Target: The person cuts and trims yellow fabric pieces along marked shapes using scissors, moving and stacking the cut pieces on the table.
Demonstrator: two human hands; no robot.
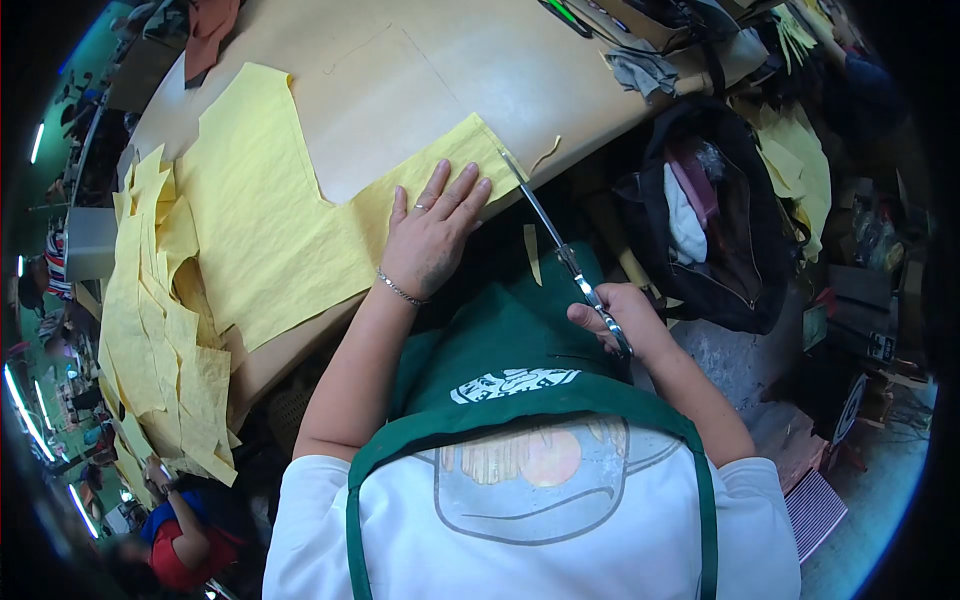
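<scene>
A yellow fabric piece lies flat on the table, with a narrow arm of it reaching toward the table's near right edge. My left hand rests flat on that arm, fingers spread, a ring and a bracelet on it. My right hand grips the handles of a pair of long scissors. The scissors' blades are at the strip's right end, across its corner. Beside the tips, a thin curled yellow scrap lies on the table. Another narrow scrap is against my green apron.
Yellow fabric pieces hang in a stack over the table's left edge. An open black bag stands at right, near more yellow cloth. A grey rag lies at the table's far right edge. Another person is at lower left.
</scene>
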